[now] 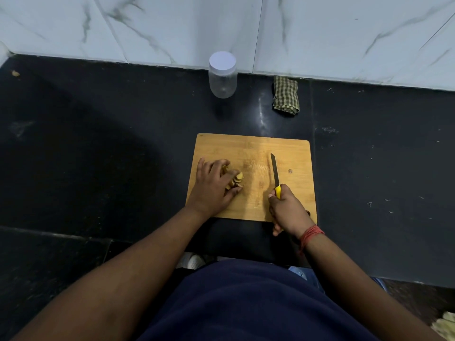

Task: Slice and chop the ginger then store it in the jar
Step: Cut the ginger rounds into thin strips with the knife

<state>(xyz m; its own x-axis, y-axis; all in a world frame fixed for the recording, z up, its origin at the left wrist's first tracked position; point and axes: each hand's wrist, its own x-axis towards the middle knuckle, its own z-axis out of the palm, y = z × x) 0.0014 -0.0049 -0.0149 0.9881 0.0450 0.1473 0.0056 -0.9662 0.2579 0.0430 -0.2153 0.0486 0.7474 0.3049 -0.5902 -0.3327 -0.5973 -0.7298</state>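
Under the fingertips of the left hand (213, 187), a small stack of pale yellow-brown ginger slices (235, 180) is gathered on the rectangular light wooden chopping board (293, 153). The fingers are curled over the stack and the thumb is set against its near side, so the slices are pinched together. How many slices lie beneath the fingers cannot be told.

To the right of that hand, and well apart from it, the right hand (286, 209) is wrapped round the yellow handle of a narrow dark-bladed knife (275, 171). The blade is pointed away from the body, and whether it touches the board cannot be told. A red thread band (310, 235) is worn at the right wrist.

The slices are judged to be light, thin, stiff and somewhat moist, so slipping and fanning out under the blade is likely. The stack should be held from above with the fingertips tucked back and light downward pressure applied. Chopping is judged to be the step in hand.

Beyond both hands, at the wall, a clear plastic jar with a white screw lid (222, 75) is stood upright, lid on. To its right a folded green checked cloth (285, 96) is laid on the black stone counter (98, 143).
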